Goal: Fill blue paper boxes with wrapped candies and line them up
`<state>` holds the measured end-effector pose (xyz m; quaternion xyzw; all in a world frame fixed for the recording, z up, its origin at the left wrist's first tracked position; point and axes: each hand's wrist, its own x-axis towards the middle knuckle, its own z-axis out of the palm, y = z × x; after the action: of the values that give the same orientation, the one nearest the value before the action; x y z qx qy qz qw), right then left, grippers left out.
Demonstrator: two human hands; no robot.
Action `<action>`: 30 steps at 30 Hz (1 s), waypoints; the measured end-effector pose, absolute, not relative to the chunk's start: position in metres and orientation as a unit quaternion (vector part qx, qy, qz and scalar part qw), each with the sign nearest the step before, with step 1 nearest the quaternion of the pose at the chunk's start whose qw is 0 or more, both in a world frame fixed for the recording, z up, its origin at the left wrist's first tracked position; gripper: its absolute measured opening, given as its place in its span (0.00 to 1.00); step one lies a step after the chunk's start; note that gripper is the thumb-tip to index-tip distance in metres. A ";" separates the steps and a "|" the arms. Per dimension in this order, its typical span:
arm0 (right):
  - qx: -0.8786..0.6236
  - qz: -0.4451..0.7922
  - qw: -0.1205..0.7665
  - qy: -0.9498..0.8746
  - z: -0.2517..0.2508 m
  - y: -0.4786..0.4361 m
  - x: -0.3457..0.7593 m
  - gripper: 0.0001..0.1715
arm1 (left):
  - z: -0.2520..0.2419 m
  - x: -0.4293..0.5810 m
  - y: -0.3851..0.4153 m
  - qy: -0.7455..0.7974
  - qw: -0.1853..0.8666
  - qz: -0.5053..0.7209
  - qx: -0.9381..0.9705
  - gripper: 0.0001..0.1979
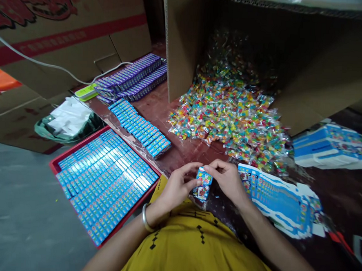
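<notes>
A: How is the small blue printed cardboard box (202, 191) held?

B: Before the mustard-yellow patterned garment (210, 252), it is gripped by the nearly closed left hand (180, 185), thumb laid across its face; its upper edge is pinched by the curled right hand (227, 180), apparently for steadiness.

A: And the placing of the rest?

B: The overlapping flat blue-and-white printed cartons (281, 201) are laid beside the right forearm, probably for easy reach. Clear plastic packets of multicoloured sweets (231, 114) are heaped ahead. At the left, blue box rows (110, 180) are contained by a red shallow tray (54, 165), presumably for order.
</notes>
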<state>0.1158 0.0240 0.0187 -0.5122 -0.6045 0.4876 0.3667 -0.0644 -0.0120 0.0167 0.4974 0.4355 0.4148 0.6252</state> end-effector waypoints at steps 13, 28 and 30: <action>-0.435 0.189 0.303 -0.827 0.004 0.007 0.097 0.43 | 0.009 -0.080 -0.007 0.520 0.555 0.448 0.470 0.15; -0.545 0.166 0.294 -0.768 -0.022 0.013 0.139 0.36 | 0.001 -0.139 0.024 0.693 -0.062 0.221 0.684 0.05; -0.570 0.140 0.302 -0.751 -0.017 0.015 0.158 0.34 | -0.001 -0.139 0.025 0.693 -0.063 0.232 0.680 0.09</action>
<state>0.1578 0.0153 -0.0167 -0.5703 -0.7511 0.1404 0.3015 -0.1388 0.0253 -0.0012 0.6796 0.6930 0.2323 -0.0629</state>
